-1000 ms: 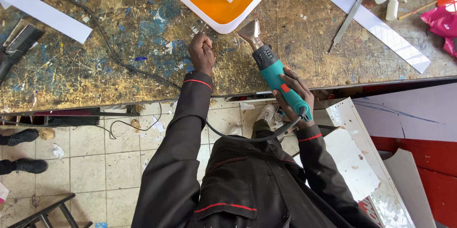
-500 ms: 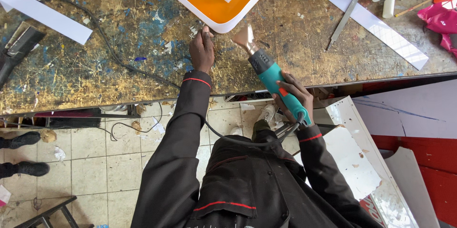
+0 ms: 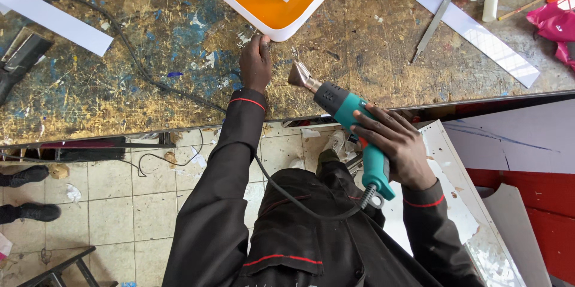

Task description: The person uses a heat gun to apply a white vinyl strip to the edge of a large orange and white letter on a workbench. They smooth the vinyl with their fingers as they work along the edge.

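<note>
Worker at paint-scarred counter (image 3: pixel 120 83) | left hand (image 3: pixel 256 62), fingers pressed together on rounded corner of orange-and-white sign letter (image 3: pixel 272 5) at 12 o'clock, steadies it | right hand (image 3: pixel 392 143) grips teal heat gun (image 3: pixel 347 119), nozzle angled toward that corner, at 3 o'clock.

A single view is given, taken from a camera worn on the person's head. The scene is looked down on steeply, almost straight from above. The tabletop (image 3: pixel 150 101) is seen across the upper half, its near edge running left to right through the middle. Below that edge the tiled floor (image 3: pixel 120 215) and the wearer's own dark sleeves and torso are taken in, close to the lens.
</note>
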